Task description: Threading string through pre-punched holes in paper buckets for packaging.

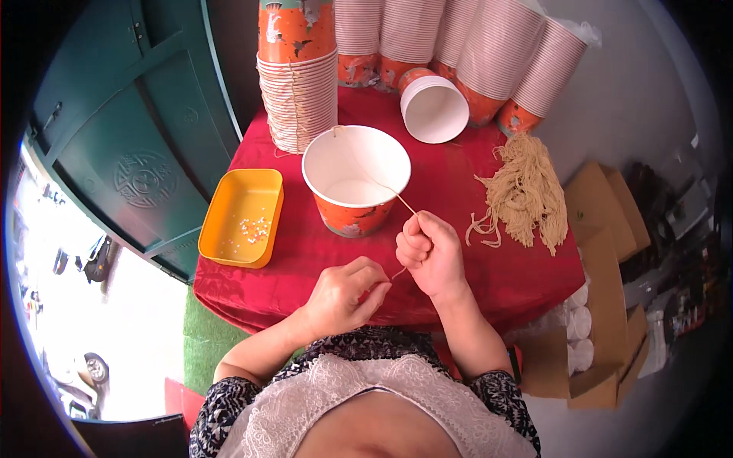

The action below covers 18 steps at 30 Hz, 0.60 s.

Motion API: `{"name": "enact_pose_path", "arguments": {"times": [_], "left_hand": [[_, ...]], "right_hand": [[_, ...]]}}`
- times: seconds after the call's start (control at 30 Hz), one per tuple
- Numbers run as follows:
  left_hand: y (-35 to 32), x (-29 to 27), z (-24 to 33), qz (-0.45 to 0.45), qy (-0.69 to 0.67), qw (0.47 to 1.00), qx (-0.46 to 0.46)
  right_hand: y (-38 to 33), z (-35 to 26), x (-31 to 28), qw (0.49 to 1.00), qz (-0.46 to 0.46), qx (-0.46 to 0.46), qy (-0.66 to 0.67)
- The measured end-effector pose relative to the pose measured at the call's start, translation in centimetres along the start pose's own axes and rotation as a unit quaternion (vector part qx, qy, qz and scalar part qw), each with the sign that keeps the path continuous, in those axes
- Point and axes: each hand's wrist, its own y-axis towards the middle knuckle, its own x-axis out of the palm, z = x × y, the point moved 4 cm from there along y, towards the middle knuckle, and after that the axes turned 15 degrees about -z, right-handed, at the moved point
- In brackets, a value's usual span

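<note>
An orange paper cup [356,180] with a white inside stands on the red tablecloth [458,183]. A thin beige string [403,201] runs from a hole near its far rim, over the near rim, to my right hand [429,250], which pinches it just in front of the cup. My left hand [345,293] is closed beside the right hand, its fingertips at the string's loose end. A bundle of beige strings [525,192] lies to the right of the cup.
A yellow tray [243,218] with small coloured beads sits at the left. Tall stacks of orange paper cups [299,76] line the table's far edge, one cup [434,107] lying on its side. Cardboard boxes [605,290] with white lids stand at the right.
</note>
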Motion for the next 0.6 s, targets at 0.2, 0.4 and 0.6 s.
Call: {"name": "enact_pose_path", "arguments": {"times": [0.2, 0.4, 0.6], "left_hand": [[-1.2, -0.6, -1.1, -0.002, -0.005, 1.000, -0.002], [-1.8, -1.1, -2.7, -0.022, -0.001, 0.999, -0.046], [-0.2, -1.3, -3.0, -0.027, -0.031, 0.993, -0.114]], "right_hand": [[0.2, 0.6, 0.2, 1.000, 0.003, 0.020, -0.002], [-0.1, 1.1, -0.6, 0.999, 0.018, 0.026, 0.030], [0.4, 0.9, -1.1, 0.994, 0.005, -0.024, 0.102]]}}
